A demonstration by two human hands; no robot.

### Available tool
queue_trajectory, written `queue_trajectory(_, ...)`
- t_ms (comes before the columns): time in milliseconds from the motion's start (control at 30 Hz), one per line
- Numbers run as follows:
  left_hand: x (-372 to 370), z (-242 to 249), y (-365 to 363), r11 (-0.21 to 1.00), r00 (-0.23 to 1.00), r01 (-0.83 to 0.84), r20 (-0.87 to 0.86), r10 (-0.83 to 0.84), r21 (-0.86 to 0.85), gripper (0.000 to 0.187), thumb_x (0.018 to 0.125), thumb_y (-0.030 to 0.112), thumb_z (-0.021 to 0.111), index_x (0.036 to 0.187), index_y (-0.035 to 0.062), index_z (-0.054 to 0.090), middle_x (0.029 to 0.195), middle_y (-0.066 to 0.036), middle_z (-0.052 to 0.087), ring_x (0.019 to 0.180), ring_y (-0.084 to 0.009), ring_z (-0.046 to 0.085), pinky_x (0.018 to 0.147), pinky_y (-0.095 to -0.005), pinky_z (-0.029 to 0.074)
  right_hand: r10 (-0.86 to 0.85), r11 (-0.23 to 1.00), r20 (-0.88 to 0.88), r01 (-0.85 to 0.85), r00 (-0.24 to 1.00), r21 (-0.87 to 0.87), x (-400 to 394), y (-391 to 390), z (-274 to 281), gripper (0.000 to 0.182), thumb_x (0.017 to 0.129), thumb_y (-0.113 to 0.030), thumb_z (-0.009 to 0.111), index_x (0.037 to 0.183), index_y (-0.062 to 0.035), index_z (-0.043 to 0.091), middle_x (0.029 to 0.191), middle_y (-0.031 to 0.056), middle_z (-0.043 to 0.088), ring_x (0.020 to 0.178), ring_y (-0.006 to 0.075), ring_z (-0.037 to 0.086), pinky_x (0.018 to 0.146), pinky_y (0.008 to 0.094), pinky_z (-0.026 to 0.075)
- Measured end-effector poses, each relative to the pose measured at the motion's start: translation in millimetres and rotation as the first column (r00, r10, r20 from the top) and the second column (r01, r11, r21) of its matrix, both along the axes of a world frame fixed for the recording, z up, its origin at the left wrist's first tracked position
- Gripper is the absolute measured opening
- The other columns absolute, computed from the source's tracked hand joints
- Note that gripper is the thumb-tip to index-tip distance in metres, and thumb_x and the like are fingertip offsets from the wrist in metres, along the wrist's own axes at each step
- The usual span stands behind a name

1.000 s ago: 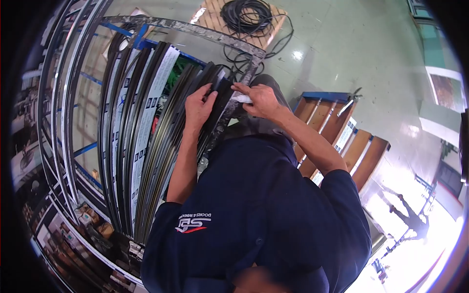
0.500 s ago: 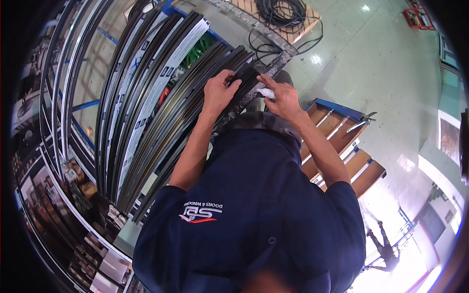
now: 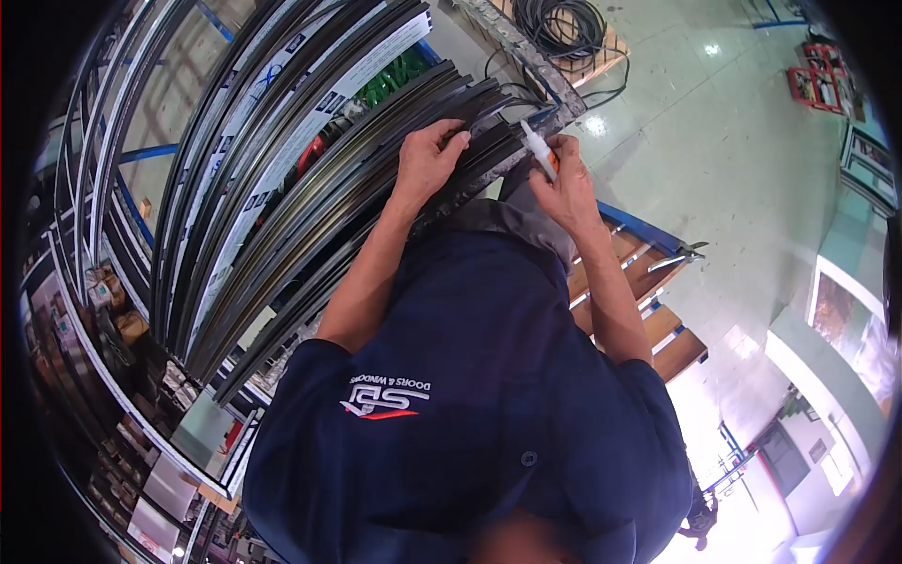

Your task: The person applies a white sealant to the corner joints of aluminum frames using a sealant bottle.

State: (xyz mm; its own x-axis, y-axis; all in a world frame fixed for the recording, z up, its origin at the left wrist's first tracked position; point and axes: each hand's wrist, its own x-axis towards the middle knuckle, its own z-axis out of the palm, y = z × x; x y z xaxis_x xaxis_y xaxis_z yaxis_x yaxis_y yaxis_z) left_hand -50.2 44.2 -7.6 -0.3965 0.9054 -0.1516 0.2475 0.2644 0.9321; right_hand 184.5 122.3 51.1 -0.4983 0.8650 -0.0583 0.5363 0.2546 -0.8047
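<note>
A small white squeeze bottle with a narrow nozzle and an orange patch is in my right hand. Its nozzle points up and left, close to the ends of the dark strips. My left hand has its thumb and fingers curled over a dark profile strip near its end, and the fingertips are partly hidden. Beside that hand, several long dark and bronze profile strips lie side by side on a rack, looking curved in this view. Some carry white printed protective film.
A black cable coil lies on a wooden pallet at the top. On the right stands a wooden-slatted, blue-edged stand with pliers on its corner. A red tool rack is farther off. Metal frames stand left.
The bottle has tilted from lying in my right palm to nozzle-up, and my right hand has drawn slightly away from the strips. My left hand stays by the strips. The camera view has shifted.
</note>
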Motion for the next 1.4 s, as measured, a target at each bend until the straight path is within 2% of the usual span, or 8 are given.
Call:
queue_trajectory(67, -2, -4, 1, 0.999, 0.999, -0.018, 0.033, 0.017, 0.035, 0.034, 0.093, 0.025, 0.074, 0.116, 0.0002, 0.076, 0.078, -0.008, 0.075, 0.067, -0.0136, 0.065, 0.066, -0.031, 0.052, 0.032, 0.999, 0.138, -0.028, 0.99, -0.03, -1, 2, 7, 0.035, 0.092, -0.015, 0.073, 0.12, 0.0015, 0.058, 0.105, 0.0224, 0.073, 0.096, 0.0368, 0.073, 0.085, 0.0416, 0.056)
queue_trajectory(167, -3, -13, 0, 0.995, 0.994, -0.051, 0.105, 0.042, 0.09, 0.034, 0.092, 0.025, 0.075, 0.115, -0.0003, 0.076, 0.076, -0.008, 0.073, 0.065, -0.0127, 0.062, 0.064, -0.0307, 0.05, 0.047, 0.998, 0.012, -0.047, 0.999, 0.037, -11, -4, 6, 0.032, 0.091, -0.021, 0.077, 0.111, 0.0008, 0.065, 0.097, 0.0208, 0.074, 0.09, 0.0363, 0.074, 0.082, 0.0422, 0.057)
queue_trajectory(267, -4, -13, 1, 0.992, 0.992, -0.059, 0.118, 0.045, 0.113, 0.035, 0.092, 0.026, 0.076, 0.115, -0.0009, 0.076, 0.075, -0.009, 0.072, 0.064, -0.0133, 0.061, 0.063, -0.0309, 0.05, -0.034, 0.994, 0.13, 0.02, 0.991, 0.107, -19, -12, 9, 0.027, 0.09, -0.022, 0.079, 0.104, -0.001, 0.069, 0.091, 0.0186, 0.075, 0.082, 0.0354, 0.074, 0.076, 0.0423, 0.058)
queue_trajectory(367, -7, -15, 0, 0.994, 0.996, -0.033, 0.081, 0.024, 0.104, 0.036, 0.092, 0.026, 0.076, 0.115, -0.0012, 0.076, 0.075, -0.011, 0.071, 0.064, -0.0144, 0.062, 0.063, -0.0314, 0.05, -0.046, 0.977, 0.121, 0.02, 0.992, 0.212, -23, -16, -3, 0.026, 0.089, -0.021, 0.079, 0.104, -0.0022, 0.069, 0.087, 0.017, 0.076, 0.076, 0.0343, 0.074, 0.07, 0.0416, 0.058)
queue_trajectory(567, -9, -17, 3, 0.992, 0.995, -0.024, 0.101, 0.012, 0.124, 0.036, 0.092, 0.027, 0.075, 0.114, -0.001, 0.076, 0.076, -0.013, 0.072, 0.064, -0.0172, 0.064, 0.063, -0.0336, 0.051, 0.007, 0.975, 0.135, -0.036, 0.991, 0.218, -35, -20, -4, 0.024, 0.089, -0.02, 0.079, 0.096, -0.002, 0.065, 0.084, 0.0163, 0.075, 0.071, 0.0336, 0.074, 0.067, 0.0409, 0.058)
queue_trajectory(667, -9, -17, 2, 0.991, 0.994, -0.029, 0.11, 0.015, 0.13, 0.036, 0.092, 0.027, 0.075, 0.115, -0.0013, 0.076, 0.076, -0.014, 0.072, 0.064, -0.0183, 0.065, 0.064, -0.0341, 0.052, 0.006, 0.987, 0.18, -0.035, 0.984, 0.159, -40, -21, 0, 0.023, 0.089, -0.02, 0.079, 0.095, -0.0021, 0.065, 0.084, 0.0164, 0.074, 0.07, 0.0344, 0.073, 0.067, 0.0411, 0.057)
queue_trajectory(1333, -12, -7, 1, 0.995, 0.995, -0.016, 0.105, 0.006, 0.096, 0.036, 0.092, 0.027, 0.074, 0.117, 0.0001, 0.075, 0.092, -0.019, 0.077, 0.069, -0.0253, 0.071, 0.068, -0.0365, 0.055, 0.013, 0.978, 0.2, -0.054, 0.98, 0.201, -46, -19, -1, 0.024, 0.09, -0.019, 0.08, 0.095, -0.0001, 0.065, 0.08, 0.0201, 0.072, 0.071, 0.0386, 0.072, 0.065, 0.0432, 0.055)
queue_trajectory(1400, -14, -2, 1, 0.998, 0.997, 0.013, 0.079, -0.018, 0.059, 0.035, 0.094, 0.022, 0.074, 0.119, -0.0025, 0.074, 0.091, -0.014, 0.078, 0.075, -0.0166, 0.07, 0.071, -0.0317, 0.055, 0.006, 0.975, 0.19, -0.048, 0.982, 0.217, -46, -17, -2, 0.024, 0.09, -0.019, 0.08, 0.095, 0.0003, 0.065, 0.08, 0.0204, 0.072, 0.071, 0.0388, 0.072, 0.065, 0.0431, 0.055)
